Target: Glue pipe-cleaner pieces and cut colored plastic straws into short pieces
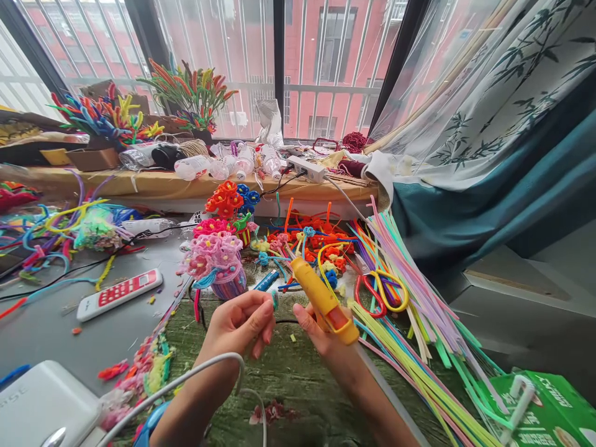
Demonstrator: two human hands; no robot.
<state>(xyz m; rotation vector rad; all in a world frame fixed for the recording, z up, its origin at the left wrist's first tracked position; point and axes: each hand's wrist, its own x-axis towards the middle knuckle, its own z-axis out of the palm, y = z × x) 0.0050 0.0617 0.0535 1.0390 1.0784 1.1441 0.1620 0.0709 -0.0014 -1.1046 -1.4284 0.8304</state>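
Observation:
My right hand (321,332) is wrapped round a yellow glue gun (323,301) with an orange trigger, its nozzle pointing up and to the left. My left hand (242,323) is pinched on a small light-blue piece (274,300) held close to the gun's body. Just beyond my left hand stands a small pot of pink pipe-cleaner flowers (218,261). Both hands hover over a green worn tabletop (288,372).
Long pastel pipe cleaners (419,310) fan out at right, with red and yellow scissors (379,292) on them. A red-and-white remote (120,293) lies at left, a white cable (186,379) crosses my left arm, and a green box (544,410) sits at bottom right. Bottles and pipe-cleaner bouquets line the windowsill.

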